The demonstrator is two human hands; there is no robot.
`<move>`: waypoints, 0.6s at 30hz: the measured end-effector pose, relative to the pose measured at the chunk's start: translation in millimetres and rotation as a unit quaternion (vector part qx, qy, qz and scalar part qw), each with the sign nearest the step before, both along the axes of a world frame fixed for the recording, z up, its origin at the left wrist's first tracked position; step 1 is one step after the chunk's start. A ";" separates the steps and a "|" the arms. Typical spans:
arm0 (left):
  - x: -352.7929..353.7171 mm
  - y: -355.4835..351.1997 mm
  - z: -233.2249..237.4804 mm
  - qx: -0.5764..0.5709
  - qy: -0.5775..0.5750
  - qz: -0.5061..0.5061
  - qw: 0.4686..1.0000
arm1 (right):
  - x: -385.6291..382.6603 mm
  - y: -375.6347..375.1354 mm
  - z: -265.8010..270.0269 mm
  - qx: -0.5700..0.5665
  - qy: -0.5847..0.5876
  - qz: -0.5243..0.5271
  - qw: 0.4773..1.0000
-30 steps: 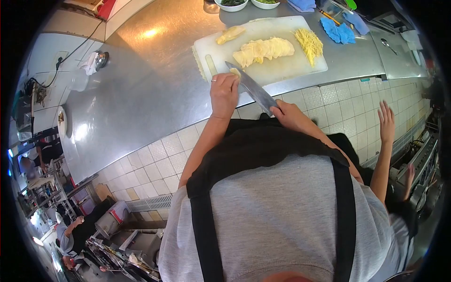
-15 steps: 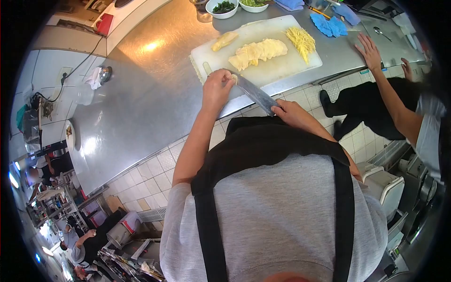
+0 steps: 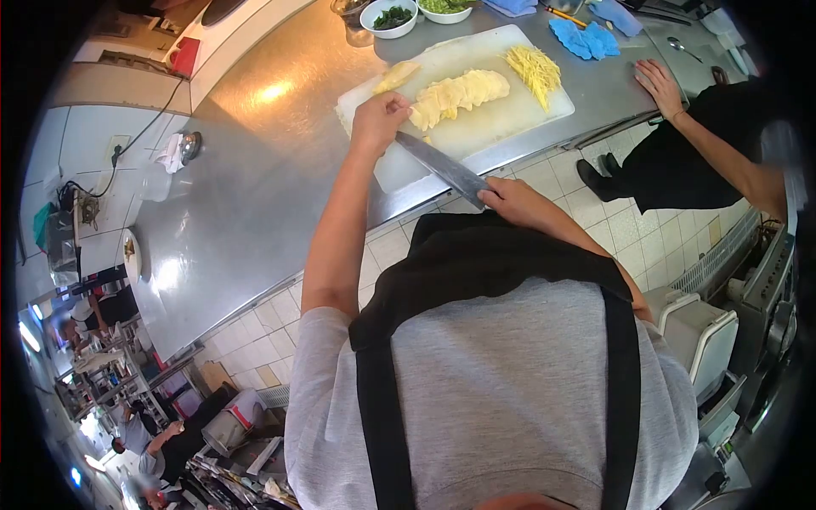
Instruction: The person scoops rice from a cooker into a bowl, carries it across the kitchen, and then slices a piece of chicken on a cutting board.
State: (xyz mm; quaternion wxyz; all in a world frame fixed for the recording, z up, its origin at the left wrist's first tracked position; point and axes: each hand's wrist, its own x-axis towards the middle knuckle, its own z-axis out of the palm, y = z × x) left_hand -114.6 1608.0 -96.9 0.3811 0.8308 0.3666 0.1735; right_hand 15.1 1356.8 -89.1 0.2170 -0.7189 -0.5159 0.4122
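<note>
My right hand (image 3: 514, 201) grips the handle of a kitchen knife (image 3: 444, 167), its broad grey blade pointing up and left over the near edge of the white cutting board (image 3: 531, 117). My left hand (image 3: 380, 123) is closed in a pinch at the left end of a row of overlapping pale yellow slices (image 3: 463, 92), which look like ginger; what lies between the fingertips is hidden. Just beyond that hand sits a peeled yellow piece (image 3: 396, 76). A heap of fine yellow shreds (image 3: 534, 72) lies at the board's right end.
Behind the board stand a bowl of dark greens (image 3: 389, 19) and a bowl of lighter greens (image 3: 445, 8). Blue cloths (image 3: 585, 38) and a spoon (image 3: 684, 49) lie to the right. A co-worker's hand (image 3: 661, 85) rests on the steel counter (image 3: 255, 178) edge.
My left hand has moved up and left, from the knife tip with a pale slice to the end of the slice row. The knife has shifted slightly left. The co-worker's hand has lowered onto the counter.
</note>
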 end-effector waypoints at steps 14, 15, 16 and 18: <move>-27.5 -93.0 3.6 0.221 -0.079 -0.061 0.970 | 25.7 9.6 23.3 -0.002 0.052 -0.115 0.992; -29.2 -91.5 1.7 0.215 -0.052 -0.043 0.974 | 25.3 8.3 24.3 -0.008 0.043 -0.109 0.993; -31.4 -89.9 -0.1 0.209 -0.024 -0.026 0.977 | 24.1 7.0 25.3 -0.015 0.036 -0.104 0.994; -38.7 -81.7 -1.4 0.206 -0.033 -0.019 0.978 | 18.9 7.5 32.0 -0.033 0.045 -0.095 0.994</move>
